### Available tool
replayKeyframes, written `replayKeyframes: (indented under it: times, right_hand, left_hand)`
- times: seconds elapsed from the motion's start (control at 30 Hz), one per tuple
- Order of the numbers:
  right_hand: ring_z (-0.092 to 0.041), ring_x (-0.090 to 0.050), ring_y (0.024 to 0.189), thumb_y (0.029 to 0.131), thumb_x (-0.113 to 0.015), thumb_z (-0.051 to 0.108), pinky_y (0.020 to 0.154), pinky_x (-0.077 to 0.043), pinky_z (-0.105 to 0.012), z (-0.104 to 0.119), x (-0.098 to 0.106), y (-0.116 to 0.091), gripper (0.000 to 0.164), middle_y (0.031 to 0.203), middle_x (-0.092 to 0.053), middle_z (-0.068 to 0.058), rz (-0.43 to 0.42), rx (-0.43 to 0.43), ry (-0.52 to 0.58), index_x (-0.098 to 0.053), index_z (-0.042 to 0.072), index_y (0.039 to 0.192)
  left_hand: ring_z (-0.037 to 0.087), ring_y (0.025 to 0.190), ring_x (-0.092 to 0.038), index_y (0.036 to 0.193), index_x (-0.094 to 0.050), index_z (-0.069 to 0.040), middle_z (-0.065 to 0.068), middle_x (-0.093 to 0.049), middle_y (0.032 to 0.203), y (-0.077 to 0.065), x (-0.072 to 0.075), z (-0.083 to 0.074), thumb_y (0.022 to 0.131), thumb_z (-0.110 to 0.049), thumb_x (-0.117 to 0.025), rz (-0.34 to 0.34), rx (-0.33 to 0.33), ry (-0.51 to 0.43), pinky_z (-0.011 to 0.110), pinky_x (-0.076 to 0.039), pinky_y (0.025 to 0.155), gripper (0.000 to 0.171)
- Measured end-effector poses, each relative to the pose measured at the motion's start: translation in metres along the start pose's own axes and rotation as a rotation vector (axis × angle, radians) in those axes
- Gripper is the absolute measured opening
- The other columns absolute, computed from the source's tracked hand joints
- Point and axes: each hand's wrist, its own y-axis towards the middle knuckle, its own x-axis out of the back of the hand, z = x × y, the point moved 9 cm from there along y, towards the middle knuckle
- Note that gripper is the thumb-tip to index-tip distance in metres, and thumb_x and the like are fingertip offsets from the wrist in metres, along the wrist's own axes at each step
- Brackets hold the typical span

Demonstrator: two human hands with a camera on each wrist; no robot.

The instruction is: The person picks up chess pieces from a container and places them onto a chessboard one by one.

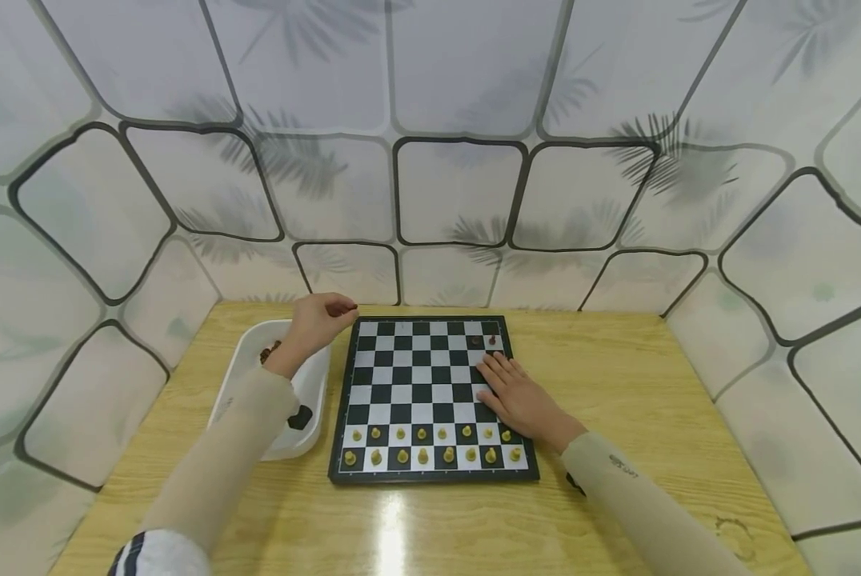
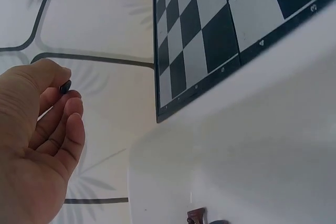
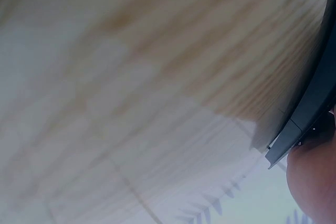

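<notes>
Over the far left corner of the chessboard (image 1: 422, 374), my left hand (image 1: 318, 324) pinches a small dark chess piece (image 2: 65, 87) between thumb and fingertips. My right hand (image 1: 527, 406) rests on the board's right side, its fingers extended across the squares. Two dark red chess pieces (image 1: 493, 340) stand near the far right corner, just beyond those fingers. Two rows of gold chess pieces (image 1: 422, 456) line the near side. Beneath my left forearm sits a white bin (image 1: 318, 400) with dark red pieces (image 2: 196, 215) in it, partly hidden by the arm.
The wooden table (image 1: 618, 360) carries the board and bin, which stand side by side. Patterned wall covering (image 1: 459, 192) rises behind the table and along both sides. The board has a raised black border (image 1: 430, 478).
</notes>
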Motion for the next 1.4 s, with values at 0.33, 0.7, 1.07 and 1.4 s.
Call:
replayKeyframes:
  times: [0.33,0.7,1.07,1.4]
  right_hand:
    - [-0.042,-0.025,0.161,0.113,-0.045,0.04,0.131,-0.023,-0.056,0.001,0.002,0.0,0.065,0.17,-0.032,-0.022,-0.001,0.0,0.014,-0.035,0.0,0.162]
    - [-0.042,-0.027,0.16,0.113,-0.045,0.04,0.13,-0.025,-0.056,0.003,0.002,0.0,0.064,0.17,-0.034,-0.022,-0.01,0.007,0.005,-0.037,0.001,0.162]
    - [-0.04,-0.027,0.16,0.113,-0.045,0.041,0.13,-0.025,-0.055,0.0,0.0,0.001,0.064,0.17,-0.034,-0.021,-0.01,0.002,-0.012,-0.037,0.001,0.162]
    - [-0.04,-0.025,0.161,0.113,-0.045,0.042,0.131,-0.024,-0.054,-0.001,-0.001,0.001,0.065,0.17,-0.033,-0.02,-0.001,-0.008,-0.009,-0.035,0.002,0.163]
  left_hand:
    - [0.032,0.097,-0.07,0.115,-0.08,-0.001,0.018,-0.076,0.108,0.007,-0.027,-0.014,0.099,-0.02,-0.073,0.041,-0.026,-0.007,0.047,-0.06,0.084,0.025]
    - [0.028,0.097,-0.071,0.116,-0.079,-0.003,0.014,-0.078,0.107,0.013,-0.072,-0.035,0.099,-0.02,-0.073,0.126,-0.019,-0.047,0.042,-0.06,0.084,0.025]
    - [0.025,0.098,-0.072,0.116,-0.079,-0.003,0.012,-0.078,0.109,0.015,-0.106,-0.053,0.099,-0.017,-0.072,0.202,-0.019,-0.081,0.036,-0.06,0.08,0.023]
    - [0.025,0.098,-0.074,0.113,-0.079,0.0,0.014,-0.079,0.11,0.019,-0.132,-0.061,0.098,-0.012,-0.074,0.245,-0.063,-0.097,0.036,-0.062,0.083,0.02]
